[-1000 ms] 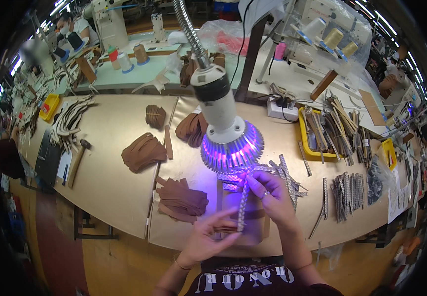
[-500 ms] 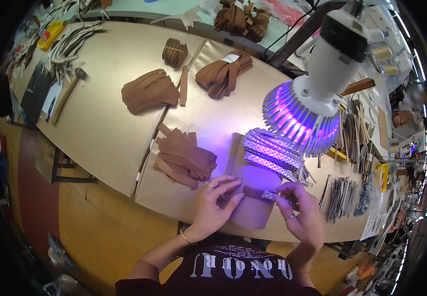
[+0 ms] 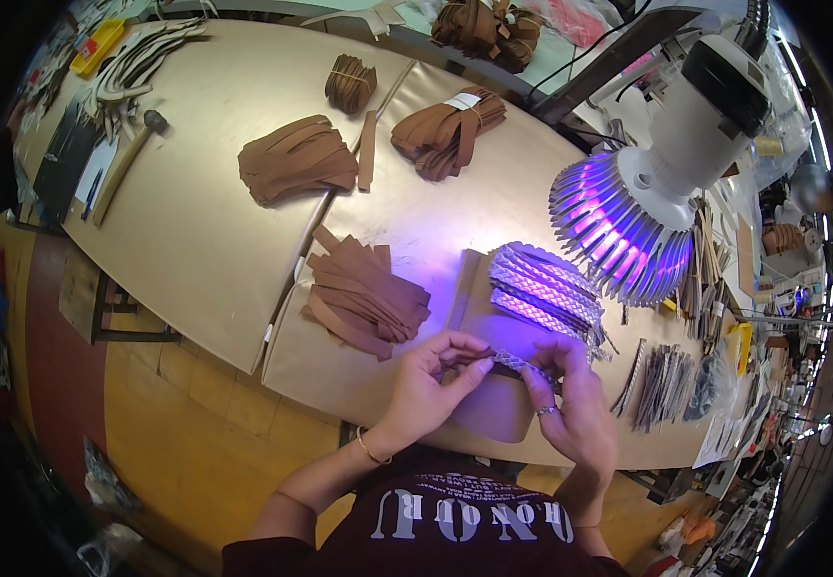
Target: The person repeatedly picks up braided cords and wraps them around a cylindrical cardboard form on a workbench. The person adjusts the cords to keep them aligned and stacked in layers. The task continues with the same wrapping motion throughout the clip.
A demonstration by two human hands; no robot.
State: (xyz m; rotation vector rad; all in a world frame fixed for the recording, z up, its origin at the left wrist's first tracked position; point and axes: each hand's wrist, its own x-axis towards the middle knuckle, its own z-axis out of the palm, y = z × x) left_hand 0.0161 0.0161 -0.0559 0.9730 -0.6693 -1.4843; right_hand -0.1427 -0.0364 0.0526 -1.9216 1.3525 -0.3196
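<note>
A short grey-and-white braided strap [image 3: 511,362] is held between my two hands above a tan board [image 3: 484,418]. My left hand [image 3: 436,383] pinches the strap's left end between thumb and forefinger. My right hand [image 3: 572,399] grips its right part, with the thumb in front and the fingers curled behind. A brown leather strip shows partly by the fingers; most of it is hidden. Just beyond, a bundle of braided straps [image 3: 546,293] lies on the board in purple light. Left of my left hand is a fanned pile of brown leather strips [image 3: 368,293].
A lamp with a finned head [image 3: 628,226] glows purple over the board's right side. Brown strip bundles [image 3: 296,162] lie farther back. A hammer [image 3: 128,168] rests at the far left. Several loose braided straps [image 3: 665,385] lie right of my right hand.
My left hand has moved from the brown strip on the board to the braided strap's end. My right hand has shifted slightly left and away from me; more of the braid now shows.
</note>
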